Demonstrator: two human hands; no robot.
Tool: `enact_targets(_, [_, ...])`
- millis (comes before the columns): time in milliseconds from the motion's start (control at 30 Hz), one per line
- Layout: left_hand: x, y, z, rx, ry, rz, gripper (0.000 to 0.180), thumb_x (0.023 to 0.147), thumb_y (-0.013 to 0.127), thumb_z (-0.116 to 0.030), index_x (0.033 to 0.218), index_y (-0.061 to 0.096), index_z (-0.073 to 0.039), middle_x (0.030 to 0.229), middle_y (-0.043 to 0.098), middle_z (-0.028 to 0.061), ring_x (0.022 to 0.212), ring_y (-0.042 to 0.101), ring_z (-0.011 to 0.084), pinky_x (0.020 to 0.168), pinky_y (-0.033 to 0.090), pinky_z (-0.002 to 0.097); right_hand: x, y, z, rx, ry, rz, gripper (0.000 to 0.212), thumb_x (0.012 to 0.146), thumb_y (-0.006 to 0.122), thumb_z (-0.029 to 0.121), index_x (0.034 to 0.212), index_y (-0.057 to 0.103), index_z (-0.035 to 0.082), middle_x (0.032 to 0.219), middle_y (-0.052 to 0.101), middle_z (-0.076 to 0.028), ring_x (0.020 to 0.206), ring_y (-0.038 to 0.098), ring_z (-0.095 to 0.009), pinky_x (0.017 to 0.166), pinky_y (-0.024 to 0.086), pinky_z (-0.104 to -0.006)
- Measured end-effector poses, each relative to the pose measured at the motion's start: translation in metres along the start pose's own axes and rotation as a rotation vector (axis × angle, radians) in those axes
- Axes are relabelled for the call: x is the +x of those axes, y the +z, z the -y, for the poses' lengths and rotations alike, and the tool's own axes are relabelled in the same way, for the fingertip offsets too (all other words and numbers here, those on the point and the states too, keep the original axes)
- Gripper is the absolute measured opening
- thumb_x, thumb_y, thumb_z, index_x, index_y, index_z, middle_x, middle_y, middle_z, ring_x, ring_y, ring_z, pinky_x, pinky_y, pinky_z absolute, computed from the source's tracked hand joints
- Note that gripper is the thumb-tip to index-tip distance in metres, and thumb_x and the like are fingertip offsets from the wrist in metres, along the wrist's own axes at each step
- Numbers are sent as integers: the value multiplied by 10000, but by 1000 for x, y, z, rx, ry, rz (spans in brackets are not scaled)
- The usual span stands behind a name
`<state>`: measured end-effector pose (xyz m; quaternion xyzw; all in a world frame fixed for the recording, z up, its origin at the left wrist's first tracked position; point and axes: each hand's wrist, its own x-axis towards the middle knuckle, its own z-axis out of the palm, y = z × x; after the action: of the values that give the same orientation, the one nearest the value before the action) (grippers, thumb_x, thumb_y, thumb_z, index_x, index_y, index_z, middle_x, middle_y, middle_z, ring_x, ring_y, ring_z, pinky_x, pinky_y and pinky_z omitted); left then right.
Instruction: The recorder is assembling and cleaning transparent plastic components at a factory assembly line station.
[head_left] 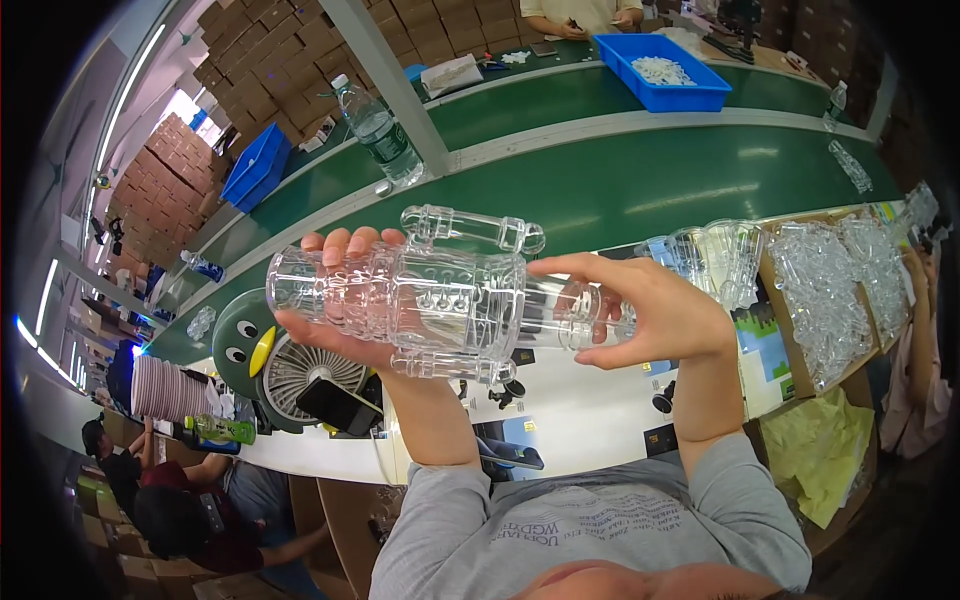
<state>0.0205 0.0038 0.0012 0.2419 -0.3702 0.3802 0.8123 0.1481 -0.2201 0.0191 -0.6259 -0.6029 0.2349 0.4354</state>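
Note:
A clear plastic rocket-shaped body lies sideways in the air above the white worktop. My left hand wraps round its wide left end, thumb below and fingers over the top. Slim clear tubes run along its upper and lower sides. At the narrow right end, my right hand grips a small clear cylindrical piece between thumb and fingers. That piece lines up with the body; whether the two are joined, I cannot tell.
A penguin-shaped fan and a dark phone stand at the left. Clear cups and a carton of clear parts are at the right. Beyond run a green conveyor, a water bottle and a blue bin. Other people work nearby.

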Motion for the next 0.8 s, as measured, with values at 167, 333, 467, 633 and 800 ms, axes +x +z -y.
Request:
enact_targets(167, [1, -2, -1, 9, -18, 14, 573, 778, 613, -478, 1133, 430, -68, 983, 536, 74, 991, 494, 244, 965, 334, 511, -2, 0, 2, 12, 9, -4, 741, 587, 713, 98, 1284, 462, 112, 917, 620, -92, 747, 591, -144, 573, 487, -230])
enact_targets(333, [-1, -2, 5, -18, 15, -33, 580, 782, 594, -498, 1133, 434, -66, 982, 534, 78, 979, 493, 248, 960, 330, 515, -2, 0, -1, 34, -8, -47, 736, 559, 729, 83, 1256, 493, 99, 902, 634, -84, 696, 585, -118, 560, 464, -220])
enact_targets(467, [-1, 7, 4, 6, 49, -42, 597, 778, 583, -524, 1130, 436, -64, 970, 528, 75, 966, 492, 243, 955, 332, 507, 1, 2, 0, 35, -35, -101, 696, 536, 740, 77, 1202, 536, 75, 889, 646, -77, 645, 574, -83, 534, 425, -203])
enact_targets(633, [-4, 10, 5, 32, 75, -93, 584, 784, 534, -570, 1116, 440, -100, 944, 512, 71, 927, 492, 239, 929, 350, 497, 4, 12, 3, 35, -80, -121, 701, 502, 759, 88, 1164, 531, 47, 899, 641, -69, 695, 576, -80, 527, 399, -192])
enact_targets(800, [-8, 24, -14, 171, 72, -118, 596, 804, 505, -583, 1126, 444, -84, 944, 531, 81, 937, 505, 271, 914, 384, 494, 11, 33, -7, 58, -123, -132, 723, 489, 769, 86, 1166, 519, 45, 862, 620, -52, 680, 588, -114, 552, 424, -205])
